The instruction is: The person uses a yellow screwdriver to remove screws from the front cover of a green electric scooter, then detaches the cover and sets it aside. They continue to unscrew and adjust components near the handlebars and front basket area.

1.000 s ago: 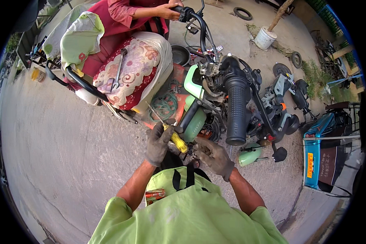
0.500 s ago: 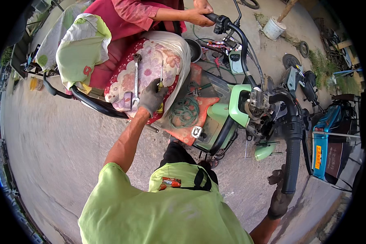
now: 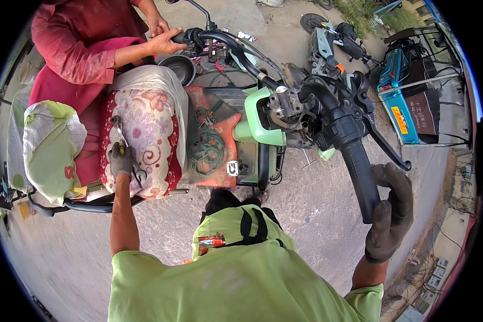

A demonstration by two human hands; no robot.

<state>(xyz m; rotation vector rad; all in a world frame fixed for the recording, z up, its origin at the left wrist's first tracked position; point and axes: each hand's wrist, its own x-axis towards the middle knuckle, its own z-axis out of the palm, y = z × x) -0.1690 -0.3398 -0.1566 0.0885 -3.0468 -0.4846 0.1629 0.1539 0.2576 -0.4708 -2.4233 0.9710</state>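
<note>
My left hand (image 3: 121, 162), in a grey work glove, is closed on a screwdriver (image 3: 122, 148) with a yellow handle, low over the flowered seat cover (image 3: 150, 126). Beside and partly beneath that hand lies a wrench (image 3: 139, 174); its far end shows past the fingers. My right hand (image 3: 394, 206), gloved too, is cupped beside the black handlebar grip (image 3: 358, 180), thumb and fingers apart near its lower end. A black brake lever (image 3: 392, 147) reaches out above those fingers. The handlebar belongs to a light green scooter (image 3: 258, 121) whose front is stripped of covers.
Another person in a red sleeve (image 3: 83, 61) holds the far grip (image 3: 187, 37). Green cord (image 3: 206, 153) lies on the orange footboard mat (image 3: 220, 137). A metal bowl (image 3: 180, 68) stands beyond the seat. A blue three-wheeler (image 3: 394, 91) and a dismantled scooter (image 3: 322, 45) are at the right.
My view has swung right, so the scooter appears further left. The screwdriver stays in my left hand, now beside the wrench. My right hand has risen next to the grip.
</note>
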